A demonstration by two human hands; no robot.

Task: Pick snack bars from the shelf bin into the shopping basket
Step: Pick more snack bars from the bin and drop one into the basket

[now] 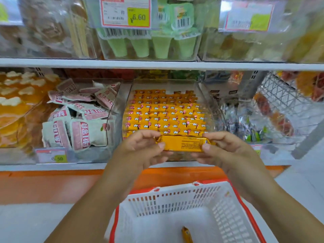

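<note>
Two hands on one snack bar (184, 143)? What's the grip like?

Reply: yep, left hand (140, 148) and right hand (222, 149) each pinch an end, fingers curled, thumbs on the near face. Bar's level, long axis left-right — just in front of the shelf bin (166, 85), above the shopping basket (175, 202).

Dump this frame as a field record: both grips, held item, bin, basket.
held bar: yellow wrapper, level, fine print facing the camera
left grip: pinches the held bar's left end
right grip: pinches its right end
shelf bin: clear, lower shelf, behind the hands
stocked bars: yellow, in neat rows inside the shelf bin
basket: white, red rim, below the hands
loose bar: yellow, lying on the basket floor
step: held bar not yet in the basket
</note>
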